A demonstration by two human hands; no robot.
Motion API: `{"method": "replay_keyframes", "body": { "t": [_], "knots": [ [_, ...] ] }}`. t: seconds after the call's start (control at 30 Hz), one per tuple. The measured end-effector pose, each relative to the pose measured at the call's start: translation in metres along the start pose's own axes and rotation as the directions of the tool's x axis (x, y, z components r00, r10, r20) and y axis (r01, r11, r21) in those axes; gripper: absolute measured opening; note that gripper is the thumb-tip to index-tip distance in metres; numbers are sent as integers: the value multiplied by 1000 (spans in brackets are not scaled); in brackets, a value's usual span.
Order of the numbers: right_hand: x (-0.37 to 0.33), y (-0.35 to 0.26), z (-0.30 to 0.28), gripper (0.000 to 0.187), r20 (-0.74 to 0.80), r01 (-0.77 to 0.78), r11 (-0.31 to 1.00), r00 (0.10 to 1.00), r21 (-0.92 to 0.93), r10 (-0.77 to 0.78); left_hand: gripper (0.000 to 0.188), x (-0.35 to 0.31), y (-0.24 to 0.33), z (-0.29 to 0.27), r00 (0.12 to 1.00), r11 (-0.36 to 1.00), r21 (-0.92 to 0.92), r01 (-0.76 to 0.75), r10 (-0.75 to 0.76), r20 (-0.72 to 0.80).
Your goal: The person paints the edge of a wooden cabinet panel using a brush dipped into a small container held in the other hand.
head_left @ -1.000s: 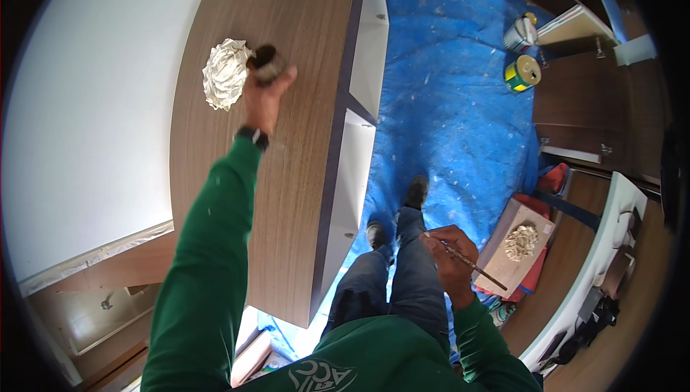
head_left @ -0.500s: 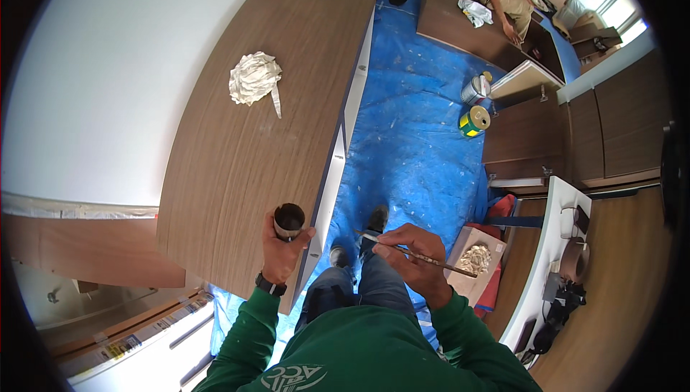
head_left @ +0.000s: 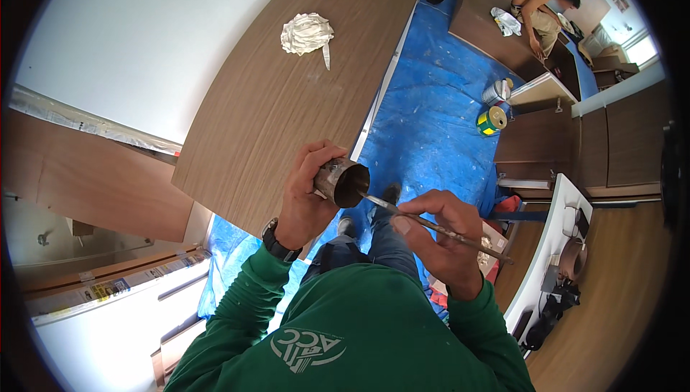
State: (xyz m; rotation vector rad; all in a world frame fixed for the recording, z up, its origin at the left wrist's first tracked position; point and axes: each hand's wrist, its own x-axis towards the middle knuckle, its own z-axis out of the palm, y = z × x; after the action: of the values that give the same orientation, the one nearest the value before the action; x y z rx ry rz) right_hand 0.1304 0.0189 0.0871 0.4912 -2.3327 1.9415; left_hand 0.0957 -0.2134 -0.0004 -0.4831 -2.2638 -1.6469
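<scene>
My left hand (head_left: pixel 307 203) is wrapped round a small, stained metal can (head_left: pixel 332 178), its mouth tipped to the right. Between the thumb and fingers of my right hand (head_left: pixel 449 244) is a thin paintbrush (head_left: pixel 492 252). The brush tip reaches the can's mouth; the can's contents are hard to make out. Behind the can lies a long wood-grain cabinet (head_left: pixel 277 115). On its surface sits a crumpled off-white wad of cloth or paper (head_left: pixel 307 33) with one loose strip hanging off.
Blue sheeting (head_left: pixel 431 83) covers the floor. A yellow-green can (head_left: pixel 491 121) and a paint tin (head_left: pixel 496 93) stand by an opened cabinet door (head_left: pixel 539 133). To the right, a white shelf (head_left: pixel 535 262) holds a tape roll (head_left: pixel 573 259). A person (head_left: pixel 539 14) sits far right on cabinetry.
My left hand has raised the can off the cabinet's near edge and tilted it rightward. My right hand has brought the paintbrush tip to its mouth. The whole view has shifted.
</scene>
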Motion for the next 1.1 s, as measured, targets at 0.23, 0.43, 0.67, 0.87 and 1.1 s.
{"method": "replay_keyframes", "body": {
  "t": [0.23,0.43,0.67,0.87,1.1],
  "knots": [
    [-10,-18,20,9,-63,-42,990,997,-133,34,71,1,30,-9,996,998,-20,-52,53,70],
    [-11,-14,34,7,-61,-44,991,997,-123,37,71,-3,38,-17,993,998,-1,-69,69,92],
    [-10,-13,42,7,-52,-30,991,998,-133,23,71,-9,39,-25,993,998,18,-57,55,104],
    [-8,-13,45,9,-34,-30,989,999,-142,25,70,-11,37,-27,992,995,63,-75,68,108],
    [-7,-12,39,9,-3,-52,976,999,-211,52,71,-12,24,-23,990,991,105,-80,66,127]
  ]
}}
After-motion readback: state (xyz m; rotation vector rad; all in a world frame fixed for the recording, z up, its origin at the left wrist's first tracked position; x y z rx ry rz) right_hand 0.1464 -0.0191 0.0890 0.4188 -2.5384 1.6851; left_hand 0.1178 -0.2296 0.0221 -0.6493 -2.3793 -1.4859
